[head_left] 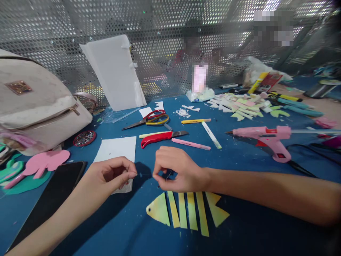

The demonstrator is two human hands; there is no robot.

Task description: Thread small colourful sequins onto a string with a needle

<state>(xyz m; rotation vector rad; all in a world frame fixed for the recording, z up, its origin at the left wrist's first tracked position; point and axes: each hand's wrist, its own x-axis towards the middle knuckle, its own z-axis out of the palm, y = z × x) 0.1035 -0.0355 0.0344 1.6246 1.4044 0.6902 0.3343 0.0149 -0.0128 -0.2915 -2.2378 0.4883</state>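
Blue tabletop [255, 231] bears a fish [192, 211]. Left hand [108, 175] and right hand [183, 167] pinch a thread [145, 174], probably light and limp, best held near its ends.

Blue tbl [239, 156]: yel-grn fish pcs [192, 213], wht paper [117, 149], scissors [146, 121], red knife [157, 138], markers [195, 121], glue gun [262, 132].

The cut-out fish [161, 211] mixes pale green and yellow, strip by strip, with a black eye [149, 209]. The tabletop [255, 227] is deep blue. The glue gun [261, 133] is pink (save for its red trigger [261, 143]), the knife handle [156, 138] red, the scissors [146, 121] red and yellow at the grips. The backpack [34, 103] is off-white; the metal screen [160, 53] bears rows of round holes.
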